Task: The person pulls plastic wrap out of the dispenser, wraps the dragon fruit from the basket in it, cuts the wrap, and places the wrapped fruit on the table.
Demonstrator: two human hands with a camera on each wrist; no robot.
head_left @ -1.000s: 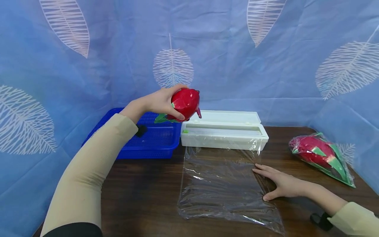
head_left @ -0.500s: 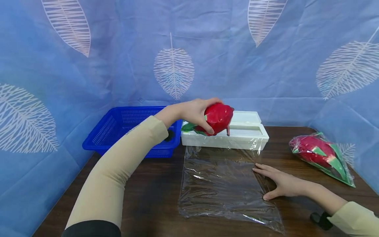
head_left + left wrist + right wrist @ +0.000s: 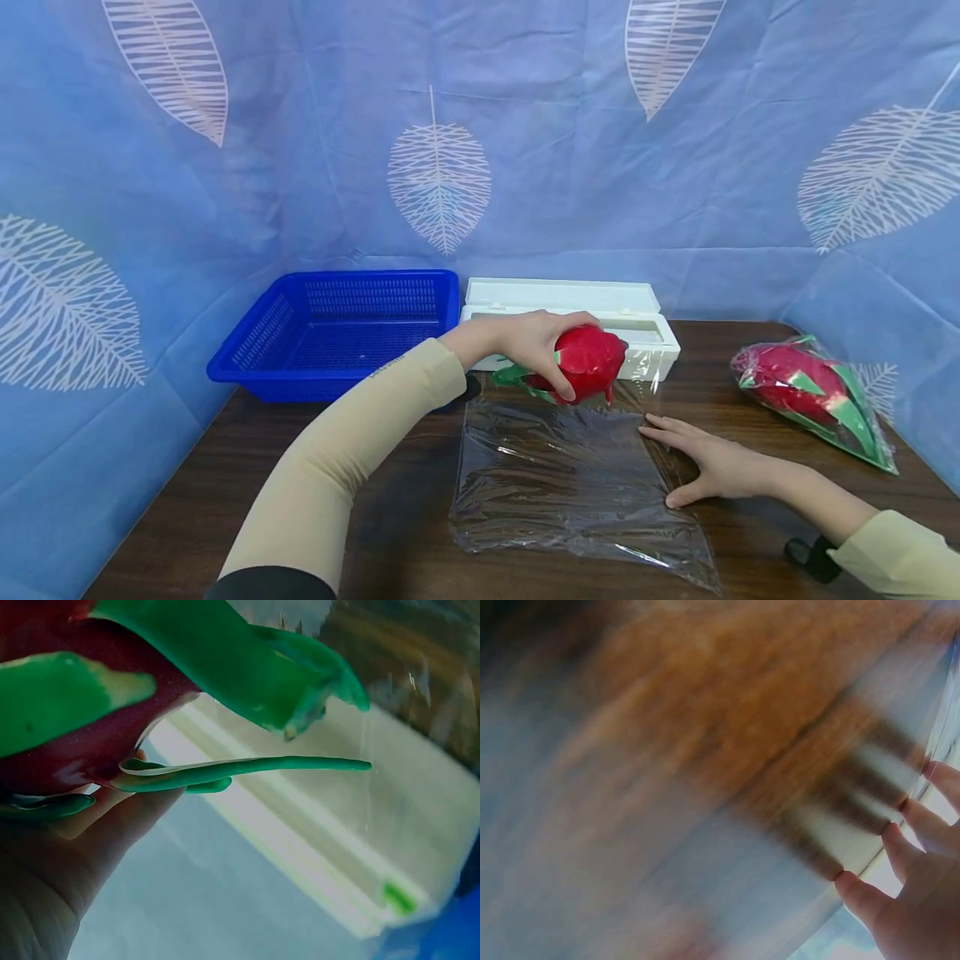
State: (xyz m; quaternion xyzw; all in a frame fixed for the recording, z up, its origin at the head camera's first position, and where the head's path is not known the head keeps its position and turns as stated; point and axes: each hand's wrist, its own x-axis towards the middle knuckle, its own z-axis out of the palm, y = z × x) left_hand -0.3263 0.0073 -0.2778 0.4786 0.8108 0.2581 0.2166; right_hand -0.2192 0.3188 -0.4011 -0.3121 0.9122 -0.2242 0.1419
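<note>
My left hand [image 3: 536, 342] grips a red dragon fruit [image 3: 590, 364] with green scales, holding it above the far part of a sheet of cling film [image 3: 562, 483]. In the left wrist view the green leaf tips of the dragon fruit [image 3: 67, 742] jut out past the hand. The clear film lies over the table, running out from a white cling film box [image 3: 645, 354] with its lid raised. At the film's right edge my right hand [image 3: 712, 462] rests with spread fingers, its fingertips [image 3: 847, 881] touching down in the right wrist view.
A blue plastic basket [image 3: 330, 390] stands at the back left, beside the white box. Another dragon fruit [image 3: 798, 379], wrapped in clear film, lies at the right of the brown wooden table [image 3: 300, 475]. A blue leaf-patterned cloth [image 3: 540, 192] hangs behind.
My left hand has carried the dragon fruit from above the basket's right side, rightward and down, to over the film in front of the box. The right hand stays in place.
</note>
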